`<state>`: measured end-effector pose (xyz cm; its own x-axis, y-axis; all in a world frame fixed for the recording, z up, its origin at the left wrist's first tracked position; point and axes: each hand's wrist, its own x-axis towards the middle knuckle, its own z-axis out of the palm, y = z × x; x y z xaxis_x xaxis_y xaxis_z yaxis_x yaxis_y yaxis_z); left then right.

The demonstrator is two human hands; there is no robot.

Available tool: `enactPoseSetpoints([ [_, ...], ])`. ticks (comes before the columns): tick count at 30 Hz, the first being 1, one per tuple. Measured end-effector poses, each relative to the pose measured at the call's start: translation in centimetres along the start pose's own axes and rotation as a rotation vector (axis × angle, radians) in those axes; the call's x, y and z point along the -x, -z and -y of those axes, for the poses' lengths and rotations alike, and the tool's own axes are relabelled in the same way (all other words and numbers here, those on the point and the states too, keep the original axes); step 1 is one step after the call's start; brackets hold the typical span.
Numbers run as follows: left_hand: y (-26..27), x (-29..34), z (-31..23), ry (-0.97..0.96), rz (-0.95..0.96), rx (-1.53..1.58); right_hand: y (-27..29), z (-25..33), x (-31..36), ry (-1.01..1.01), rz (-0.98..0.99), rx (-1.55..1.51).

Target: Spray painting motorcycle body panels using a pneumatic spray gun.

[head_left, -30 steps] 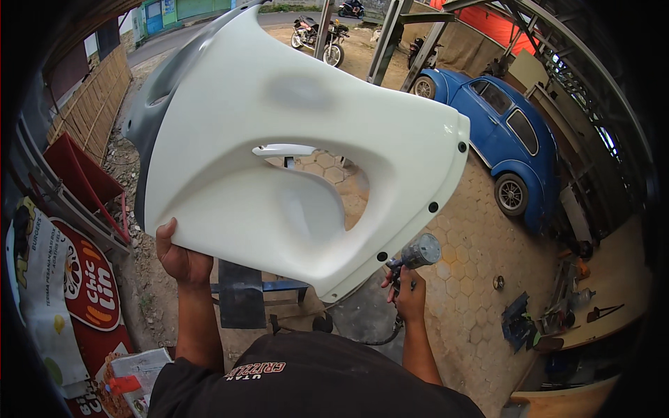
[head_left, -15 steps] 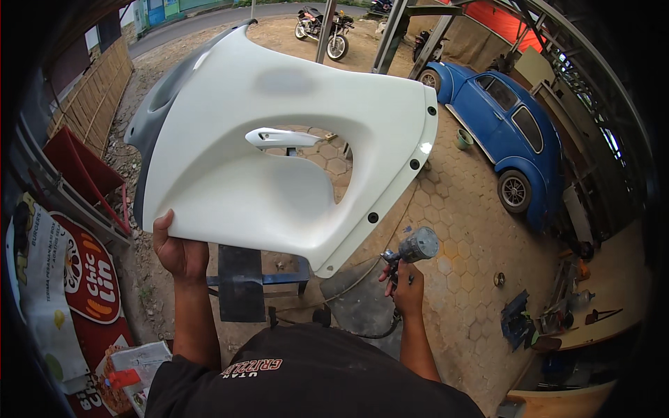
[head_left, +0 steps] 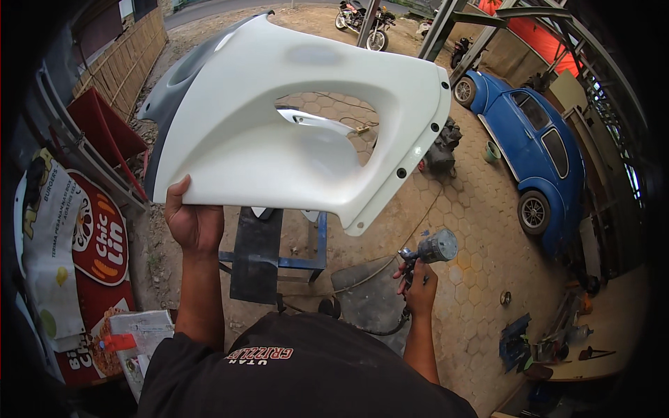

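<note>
My left hand (head_left: 197, 221) grips the lower left edge of a large white motorcycle fairing panel (head_left: 237, 160), thumb on its face and fingers behind. The panel is held up in front of me, with a big curved opening, a grey patch near its top and a dark grey left side. Black-ringed holes run along its right edge. In my right hand (head_left: 420, 287) is a spray gun (head_left: 411, 256) with a round metal paint cup (head_left: 438, 246) on top. The gun sits below the panel's lower right corner, apart from it. A hose (head_left: 390, 330) trails from its handle.
A blue metal stand (head_left: 300, 263) with a dark sheet (head_left: 255, 261) over it is beyond my chest. An engine (head_left: 444, 150) rests on the paving behind the panel. A blue car (head_left: 533, 132) is parked at right, near a green bucket (head_left: 492, 152). Signboards (head_left: 94, 237) line the left.
The view has shifted, so the panel and both hands appear farther right and higher. The panel looks tilted differently, showing more floor through its opening. Both grips stay the same.
</note>
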<state>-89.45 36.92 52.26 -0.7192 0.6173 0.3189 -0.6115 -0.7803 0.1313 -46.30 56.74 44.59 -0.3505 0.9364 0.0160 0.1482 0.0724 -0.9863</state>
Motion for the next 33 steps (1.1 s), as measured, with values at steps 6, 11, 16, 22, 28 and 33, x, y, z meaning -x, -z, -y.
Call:
enactPoseSetpoints([
  [6, 0.2, 0.0, -1.1, -0.082, -0.02, -0.06, 0.4, 0.4, -0.1, -0.028, 0.047, -0.009],
  [11, 0.3, 0.1, -2.1, -0.142, -0.031, -0.075, 0.5, 0.8, -0.3, -0.049, 0.073, 0.0],
  [16, 1.2, 0.3, -3.4, -0.12, 0.022, -0.023, 0.1, 0.7, -0.5, -0.022, 0.071, -0.042],
  [22, 1.6, 0.1, -4.5, -0.097, 0.085, 0.042, -0.2, 0.6, -0.7, -0.019, 0.091, -0.033],
  [28, 2.4, 0.1, -5.1, -0.065, 0.114, 0.096, -0.4, 0.4, -0.7, -0.034, 0.094, -0.021],
  [33, 2.8, 0.1, -5.1, -0.079, 0.062, 0.092, -0.3, 0.3, -0.9, -0.025, 0.101, 0.001],
])
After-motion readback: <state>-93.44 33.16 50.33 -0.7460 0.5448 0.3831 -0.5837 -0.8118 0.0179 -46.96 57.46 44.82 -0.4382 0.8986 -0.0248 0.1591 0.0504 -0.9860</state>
